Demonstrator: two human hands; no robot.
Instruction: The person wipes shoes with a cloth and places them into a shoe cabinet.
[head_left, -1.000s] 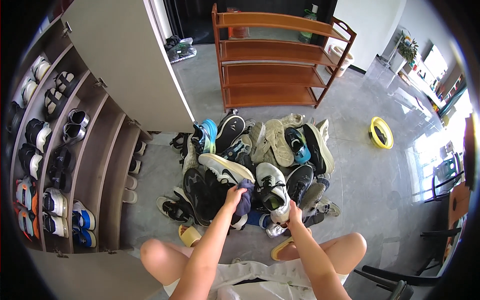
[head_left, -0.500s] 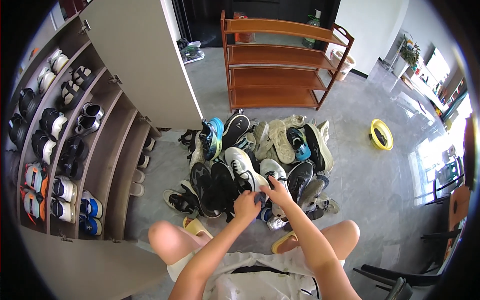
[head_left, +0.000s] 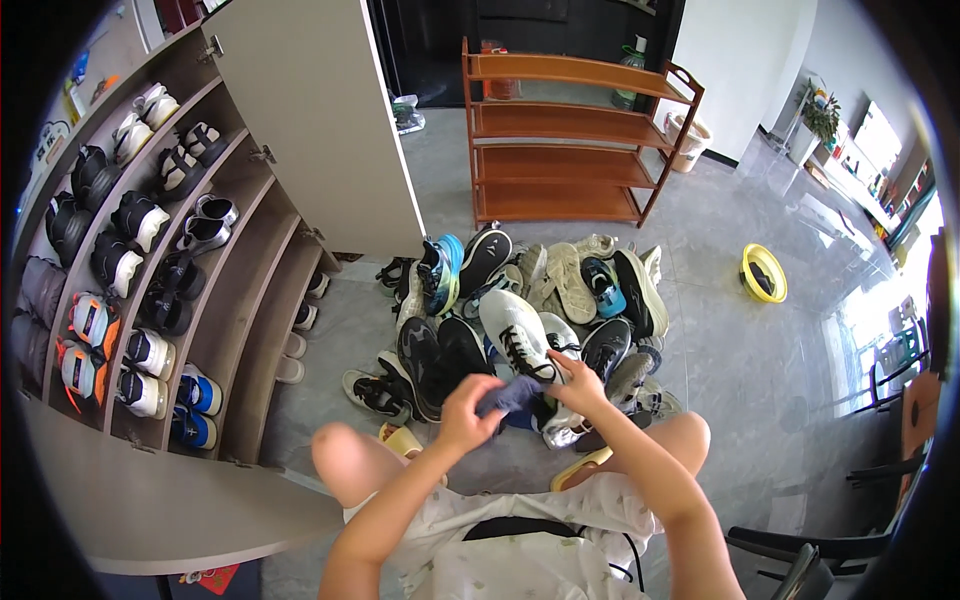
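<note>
In front of my knees is a pile of mixed shoes. My right hand (head_left: 577, 386) has its fingers closed at the heel end of a white sneaker (head_left: 506, 317) with black laces, its toe pointing away from me. My left hand (head_left: 472, 410) grips a bunched dark grey-blue cloth (head_left: 511, 396), which may be a sock, just below that sneaker's opening. Around the sneaker lie a blue and yellow-green running shoe (head_left: 440, 272), a black sneaker (head_left: 485, 255), a beige slipper (head_left: 564, 283) and a dark sneaker (head_left: 606, 347).
To the left stands a shoe cabinet (head_left: 233, 315) with several filled shelves and an open door (head_left: 315, 130). Beyond the pile is a brown wooden rack (head_left: 565, 165). A yellow basin (head_left: 770, 293) with something black inside sits on the grey floor at right. Chairs (head_left: 815, 545) border the lower right.
My left hand has moved left, drawing the dark cloth away from the sneaker's opening. More of the cloth shows. The view has shifted slightly left.
</note>
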